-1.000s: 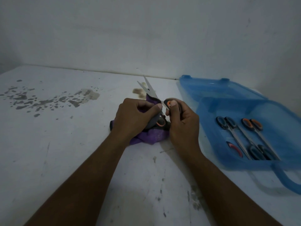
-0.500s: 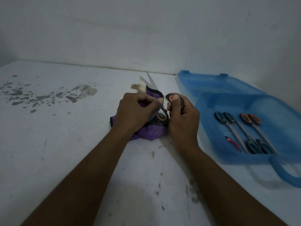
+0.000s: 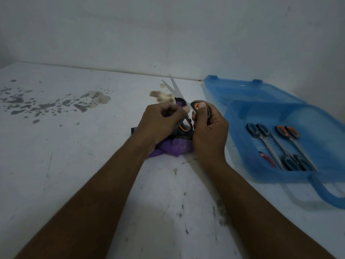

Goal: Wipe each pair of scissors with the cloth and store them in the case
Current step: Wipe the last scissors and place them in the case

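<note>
Head view looks down on two bare forearms meeting over a white, scuffed table (image 3: 74, 165). The left hand (image 3: 160, 124) is clenched, its fingers curled around a bunched purple cloth (image 3: 175, 146), which spills out beneath and behind that fist onto the table. The right hand (image 3: 209, 131) pinches one grey, orange-lined handle loop of the scissors (image 3: 180, 95) between thumb and curled fingers, with the thumbnail facing the camera. The second handle loop sits lower, in the narrow gap between the two hands and against the cloth.

From the grip, the two blades rise up and away toward the wall (image 3: 168, 34), spread in a slim V with both tips free in the air. The part of the blades nearest the pivot passes just beside the left fingers and the cloth; whether the cloth wraps a blade there I cannot tell.

Outward from the right hand, near but apart from it, lies the open blue case (image 3: 317, 120), its lid tipped back toward the wall and its carry handle on the near side. Stored scissors (image 3: 270, 144) lie inside, with dark and orange handles. Well away from the left fist, dark stains (image 3: 46, 105) speckle the table, and a brownish smear sits just beyond the blades.
</note>
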